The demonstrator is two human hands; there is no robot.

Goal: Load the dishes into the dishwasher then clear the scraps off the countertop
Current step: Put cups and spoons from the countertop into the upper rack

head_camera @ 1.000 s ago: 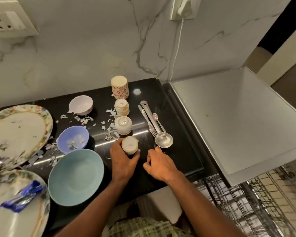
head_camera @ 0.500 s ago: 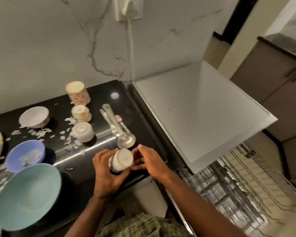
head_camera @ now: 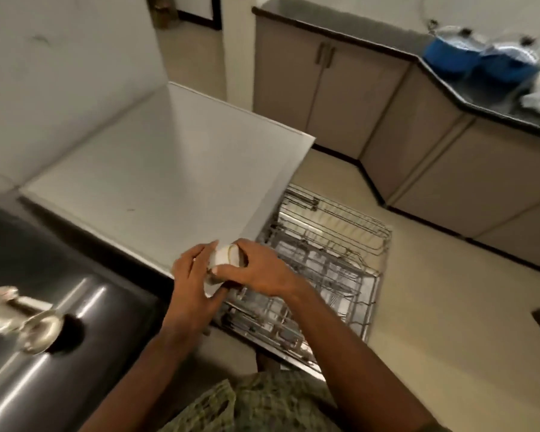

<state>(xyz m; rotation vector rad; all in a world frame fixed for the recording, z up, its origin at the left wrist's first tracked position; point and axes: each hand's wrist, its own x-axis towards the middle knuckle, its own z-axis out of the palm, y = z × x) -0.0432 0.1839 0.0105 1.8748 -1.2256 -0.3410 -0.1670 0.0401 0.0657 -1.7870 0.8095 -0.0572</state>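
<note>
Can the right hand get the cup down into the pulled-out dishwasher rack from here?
Probably yes. Both hands grip the small cup right over the near end of the wire rack, which looks bare there. The white dishwasher top lies off to the left.

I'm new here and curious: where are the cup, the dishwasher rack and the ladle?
cup (head_camera: 223, 255), head view, its pale side.
dishwasher rack (head_camera: 340, 244), head view, its wire grid.
ladle (head_camera: 41, 332), head view, its bowl.
</note>
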